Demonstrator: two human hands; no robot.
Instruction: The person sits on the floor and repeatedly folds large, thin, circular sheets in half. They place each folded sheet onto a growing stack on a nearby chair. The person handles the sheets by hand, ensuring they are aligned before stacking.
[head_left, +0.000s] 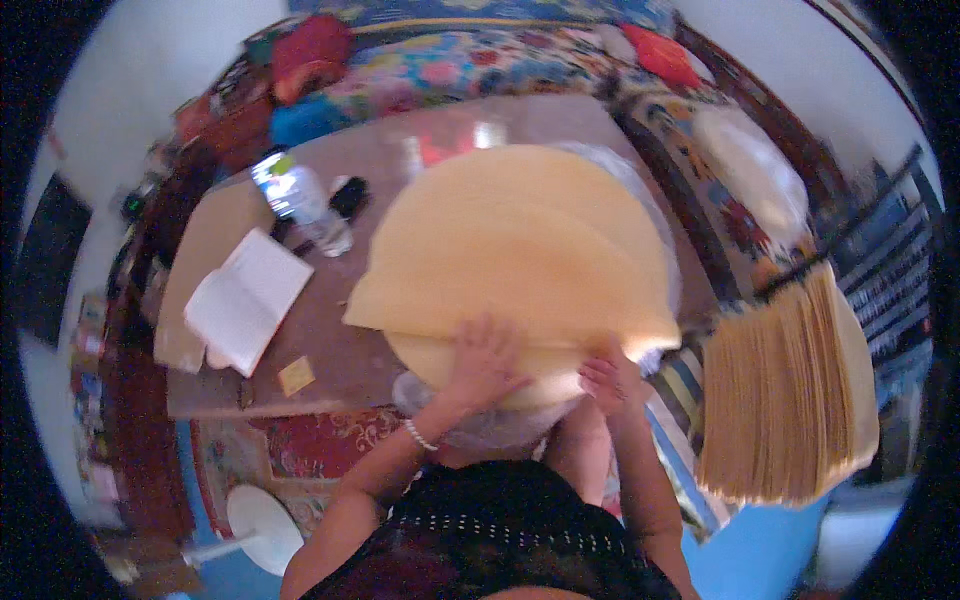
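Note:
A stack of large, thin, round, pale yellow sheets [520, 240] lies on a low brown table [360, 170]. The top sheet is folded over toward me into a half round. My left hand [482, 360] rests flat with spread fingers on the near edge of the folded sheet. My right hand [605, 380] pinches the near edge of the sheets at the fold, fingers curled around it. A clear plastic wrap [640, 190] shows under the stack at its rim.
An open white notebook [245, 300], a plastic water bottle [305, 205], a dark small object [350, 195] and a yellow sticky note [296, 376] lie on the table's left. A tall pile of folded yellow sheets [790, 390] stands at right. Patterned cushions [470, 60] line the back.

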